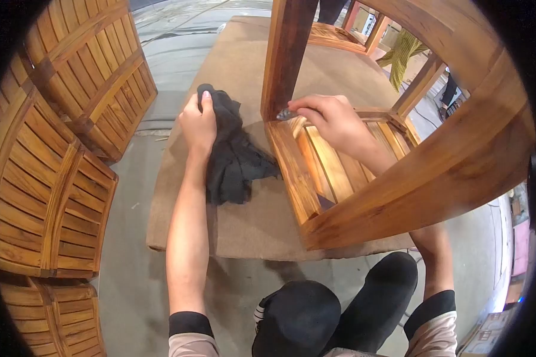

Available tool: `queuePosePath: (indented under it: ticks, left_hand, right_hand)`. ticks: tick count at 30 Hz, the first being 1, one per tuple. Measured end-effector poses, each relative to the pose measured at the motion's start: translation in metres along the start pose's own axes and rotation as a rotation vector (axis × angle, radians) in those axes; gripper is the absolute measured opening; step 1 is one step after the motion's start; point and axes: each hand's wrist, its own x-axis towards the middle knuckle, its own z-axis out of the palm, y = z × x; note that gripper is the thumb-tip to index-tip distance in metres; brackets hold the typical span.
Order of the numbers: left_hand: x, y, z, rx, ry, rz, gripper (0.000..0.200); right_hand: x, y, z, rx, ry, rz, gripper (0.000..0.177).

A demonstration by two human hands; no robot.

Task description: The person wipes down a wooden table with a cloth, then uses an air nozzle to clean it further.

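A black cloth (pixel 235 157) hangs from my left hand (pixel 198 125), which is closed on its upper end with the thumb on top. The cloth's lower part lies on the brown work surface (pixel 244 229). My right hand (pixel 336 122) reaches through a wooden furniture frame (pixel 295 172) that has a slatted panel (pixel 333 166). Its fingers pinch a small grey wad (pixel 285 113), whose kind I cannot make out. The wad is at the inner corner where an upright post (pixel 283 59) meets the side rail.
Slatted wooden panels (pixel 53 196) stand along the left side on the grey floor (pixel 128 238). Another wooden piece (pixel 336 37) is at the far end of the work surface. Other people's legs show at the back right. My knees (pixel 301 318) are below the front edge.
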Motion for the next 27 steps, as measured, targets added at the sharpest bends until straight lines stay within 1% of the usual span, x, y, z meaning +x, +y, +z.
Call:
queuePosePath:
  ticks: [2,5,8,11,13,14,15,17,18,20,21,23,24,27]
  left_hand:
    - [0.0,-0.001,0.0,0.013,-0.027,-0.022,0.036]
    - [-0.001,-0.001,0.002,-0.108,0.057,0.082,0.034]
    - [-0.002,0.001,0.001,-0.126,0.077,0.124,0.034]
    - [-0.007,0.01,0.0,-0.151,0.023,0.288,0.028]
    - [-0.021,0.032,-0.002,-0.142,-0.045,0.424,0.02]
    - [-0.027,0.045,-0.001,-0.168,-0.177,0.552,0.012]
    - [-0.038,0.053,0.005,-0.235,-0.253,0.684,0.011]
    - [-0.044,0.058,0.016,-0.046,-0.409,1.028,0.013]
    - [-0.046,0.058,0.018,0.043,-0.392,0.976,0.014]
    - [-0.05,0.058,0.021,0.221,-0.368,0.876,0.016]
    - [-0.053,0.056,0.024,0.243,-0.341,0.83,0.017]
    - [-0.059,0.053,0.027,0.288,-0.289,0.739,0.02]
    - [-0.061,0.054,0.025,0.326,-0.301,0.614,0.025]
    - [-0.066,0.058,0.021,0.359,-0.235,0.589,0.028]
  right_hand:
    - [0.001,0.001,-0.004,-0.043,-0.038,0.016,0.019]
    - [0.003,-0.001,-0.005,0.057,-0.056,0.062,0.019]
    - [0.004,0.002,-0.004,-0.02,-0.038,0.002,0.018]
    - [0.002,-0.005,-0.011,-0.074,-0.082,0.006,0.018]
    - [0.0,-0.007,-0.013,-0.098,-0.036,-0.008,0.018]
    - [-0.001,-0.008,-0.016,-0.112,-0.014,-0.017,0.018]
    - [-0.001,-0.011,-0.019,-0.123,0.007,-0.024,0.018]
    - [-0.004,-0.017,-0.028,-0.141,0.048,-0.04,0.018]
    - [-0.006,-0.021,-0.034,-0.13,0.04,-0.01,0.018]
    - [-0.013,-0.03,-0.045,-0.059,0.061,-0.016,0.017]
    - [-0.018,-0.034,-0.049,-0.021,0.078,-0.014,0.017]
    - [-0.026,-0.036,-0.057,-0.015,0.124,-0.074,0.016]
    - [-0.025,-0.038,-0.06,-0.011,0.136,-0.085,0.016]
    - [-0.016,-0.04,-0.063,0.009,0.149,-0.084,0.016]
